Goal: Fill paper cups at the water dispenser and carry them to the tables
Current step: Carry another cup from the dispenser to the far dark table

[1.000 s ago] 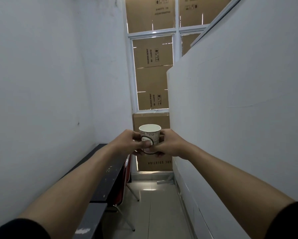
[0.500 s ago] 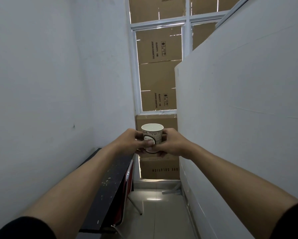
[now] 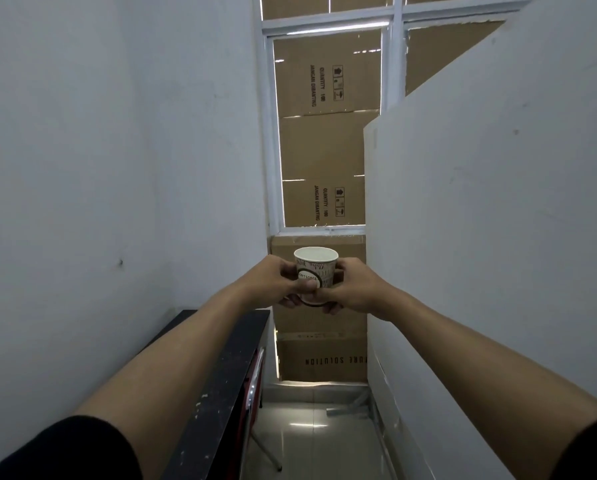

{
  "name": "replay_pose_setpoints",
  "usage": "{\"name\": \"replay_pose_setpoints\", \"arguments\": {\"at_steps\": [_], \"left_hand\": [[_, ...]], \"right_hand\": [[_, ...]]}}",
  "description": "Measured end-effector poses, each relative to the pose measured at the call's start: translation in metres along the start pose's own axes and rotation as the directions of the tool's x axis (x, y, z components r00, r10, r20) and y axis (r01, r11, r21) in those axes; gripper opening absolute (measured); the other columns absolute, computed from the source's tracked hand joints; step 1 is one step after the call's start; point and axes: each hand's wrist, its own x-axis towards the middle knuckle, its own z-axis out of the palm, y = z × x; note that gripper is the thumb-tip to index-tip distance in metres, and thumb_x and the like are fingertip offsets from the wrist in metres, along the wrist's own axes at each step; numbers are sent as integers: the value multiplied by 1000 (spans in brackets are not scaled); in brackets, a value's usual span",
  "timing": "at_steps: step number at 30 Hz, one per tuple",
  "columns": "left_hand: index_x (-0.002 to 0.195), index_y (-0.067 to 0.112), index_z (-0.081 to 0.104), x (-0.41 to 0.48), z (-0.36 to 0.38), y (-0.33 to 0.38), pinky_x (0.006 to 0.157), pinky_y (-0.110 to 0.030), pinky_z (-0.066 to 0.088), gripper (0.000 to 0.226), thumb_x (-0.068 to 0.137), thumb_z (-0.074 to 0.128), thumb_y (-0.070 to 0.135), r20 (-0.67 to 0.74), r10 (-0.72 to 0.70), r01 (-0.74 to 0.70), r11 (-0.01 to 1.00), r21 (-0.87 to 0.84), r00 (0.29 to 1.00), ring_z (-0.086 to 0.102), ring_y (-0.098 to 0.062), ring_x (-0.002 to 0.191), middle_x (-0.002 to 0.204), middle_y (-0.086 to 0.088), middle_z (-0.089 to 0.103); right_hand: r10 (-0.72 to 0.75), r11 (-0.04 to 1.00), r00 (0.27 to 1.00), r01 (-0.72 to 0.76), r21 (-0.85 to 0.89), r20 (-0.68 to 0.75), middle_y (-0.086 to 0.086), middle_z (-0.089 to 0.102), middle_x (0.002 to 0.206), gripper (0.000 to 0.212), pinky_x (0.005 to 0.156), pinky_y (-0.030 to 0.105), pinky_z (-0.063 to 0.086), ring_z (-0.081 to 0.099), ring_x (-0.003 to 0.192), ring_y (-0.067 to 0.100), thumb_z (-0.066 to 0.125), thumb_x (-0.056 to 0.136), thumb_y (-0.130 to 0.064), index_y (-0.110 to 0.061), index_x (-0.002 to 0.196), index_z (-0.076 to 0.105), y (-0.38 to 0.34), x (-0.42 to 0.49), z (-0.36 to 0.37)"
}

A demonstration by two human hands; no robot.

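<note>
Head cam is looking down a narrow passage, with both bare forearms reaching straight out in front. The paper cup (image 3: 316, 271) is sitting upright between the two hands, up in the air near the middle of the view, well above the floor (image 3: 307, 441) and touching nothing but fingers. The left hand (image 3: 273, 282) is curling round the cup's left side, with its thumb lying across the lower front over the printed logo. The right hand (image 3: 357, 287) is gripping the right side the same way, fingertips tucking in under the base. So both hands are closing on the cup, neither one hanging loose. I'm seeing a bit into the rim, but the inside is just showing pale, so I can't tell if there's any water in there.

Off to the left, a black desk (image 3: 217, 375) is running along the white wall (image 3: 99, 168), passing under the left forearm and showing pale scuffs on its top. Something red, looking like a chair (image 3: 254, 393), is sitting tucked at the desk's right edge, with thin metal legs standing on the glossy tiles. A white partition (image 3: 480, 237) is filling the whole right side. At the far end, cardboard boxes (image 3: 324, 150) are stacking up behind a white window frame (image 3: 271, 133), with more of them sitting below the sill, right behind the cup.
</note>
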Motion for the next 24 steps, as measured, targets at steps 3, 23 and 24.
{"name": "replay_pose_setpoints", "arguments": {"at_steps": [3, 23, 24], "left_hand": [[116, 18, 73, 40, -3, -24, 80, -41, 65, 30, 89, 77, 30, 16, 5, -5, 1000, -14, 1000, 78, -24, 83, 99, -9, 79], [105, 25, 72, 335, -21, -143, 77, -36, 65, 15, 90, 76, 27, -31, -22, 22, 999, -26, 999, 77, -20, 80, 100, -14, 77], [102, 27, 72, 348, -22, -149, 75, -34, 65, 13, 90, 77, 27, -32, -23, 22, 999, -28, 999, 76, -19, 79, 99, -13, 78]], "right_hand": [[13, 1000, 1000, -13, 10, -7, 11, 73, 119, 65, 69, 38, 66, 77, 75, 24, 90, 84, -16, -12, 142, 61, 27, 37, -6], [-8, 998, 999, 5, 59, 49, 11, 73, 114, 64, 65, 33, 65, 76, 68, 20, 92, 80, -13, -12, 137, 63, 201, 321, -88], [-5, 998, 998, 1, 65, 56, 12, 73, 114, 63, 65, 33, 64, 76, 68, 20, 92, 80, -13, -12, 135, 63, 209, 334, -91]]}}
